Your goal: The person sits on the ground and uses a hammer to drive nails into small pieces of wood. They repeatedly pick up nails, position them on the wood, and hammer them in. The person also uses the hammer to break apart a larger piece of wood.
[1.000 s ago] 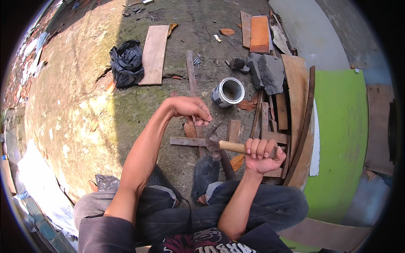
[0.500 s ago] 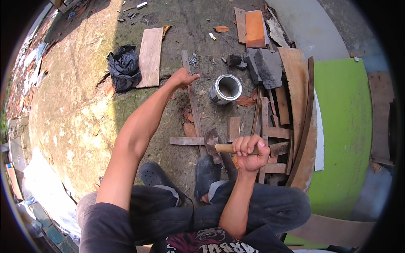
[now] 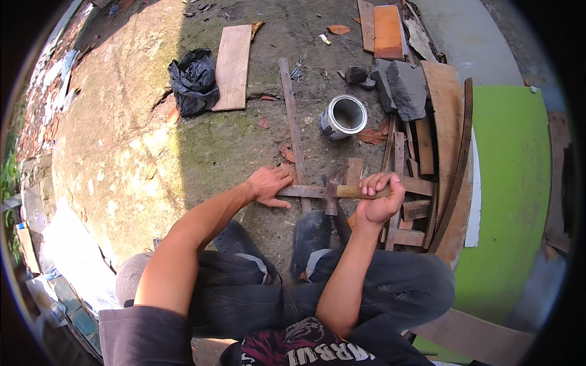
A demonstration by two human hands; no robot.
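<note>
Two bare hands are at work over two wooden strips on the ground: a short strip (image 3: 303,191) lying across the near part of a long strip (image 3: 293,116). The left hand (image 3: 267,185) lies palm down at the short strip's left end, thumb spread from the other fingers; whether they grip the wood, I cannot tell. The right hand (image 3: 379,196) has its fingers wrapped round the handle of one hammer (image 3: 354,192), whose head is over the short strip's right part; contact there is unclear. Two dark shoes (image 3: 313,235) are close by. Of containers, there is one open metal can (image 3: 328,126), upright, with a brownish bottom whose contents cannot be made out, and one crumpled black bag (image 3: 194,82), its inside hidden, beside one pale board (image 3: 234,68). Several nails (image 3: 296,72), too small to count, lie near the long strip's far end.
</note>
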